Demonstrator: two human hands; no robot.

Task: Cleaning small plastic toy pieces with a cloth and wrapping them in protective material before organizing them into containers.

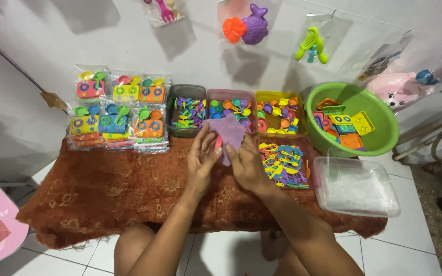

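while both hands [226, 161] grip it, purple card [227, 134] hovers above cloth [103, 191].

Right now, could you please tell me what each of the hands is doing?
Left hand: closed on the purple bag, gripping its left edge.
Right hand: closed on the same bag, gripping its lower right.

packets [118, 110] left on table [103, 194] | trays [231, 110] centre | basin [379, 120] right | box [356, 186] before basin
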